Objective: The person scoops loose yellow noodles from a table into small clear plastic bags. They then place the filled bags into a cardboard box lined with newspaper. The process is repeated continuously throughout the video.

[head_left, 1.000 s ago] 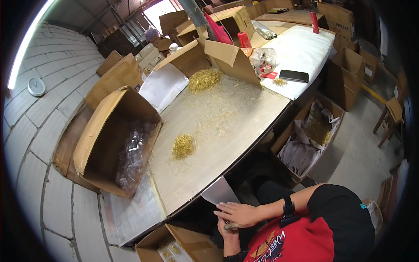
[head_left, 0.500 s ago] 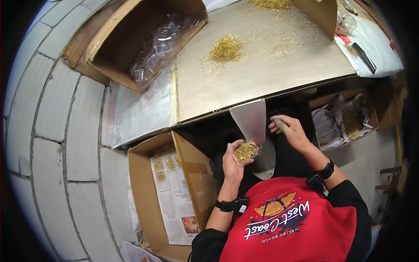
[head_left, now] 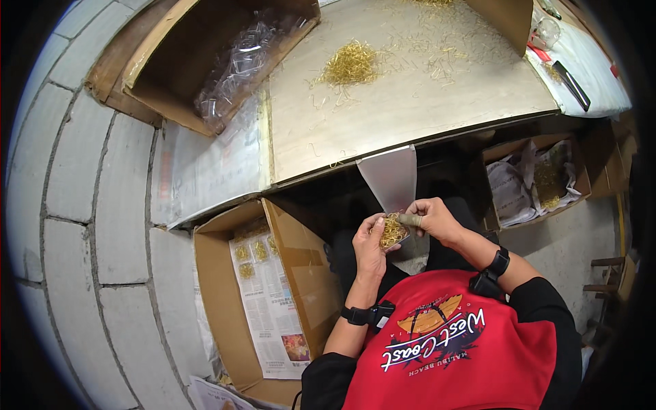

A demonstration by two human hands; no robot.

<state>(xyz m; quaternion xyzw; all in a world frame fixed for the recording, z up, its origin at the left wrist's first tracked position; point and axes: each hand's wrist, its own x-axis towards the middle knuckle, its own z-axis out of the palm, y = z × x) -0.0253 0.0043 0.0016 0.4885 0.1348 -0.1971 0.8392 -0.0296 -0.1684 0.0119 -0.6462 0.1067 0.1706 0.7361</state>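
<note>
Left fingers (head_left: 376,231) hold golden wires (head_left: 391,233), apparently in a clear box (head_left: 402,241).

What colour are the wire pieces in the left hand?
The wire pieces are gold, clearest in the head view.

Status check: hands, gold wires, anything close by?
Left hand gripping small box of gold wires. Right hand at the wires. Pale chute just beyond.

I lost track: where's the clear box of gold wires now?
In the head view, the clear box is right of centre in the left hand, with the right hand at it, below the tapered grey panel.
</note>
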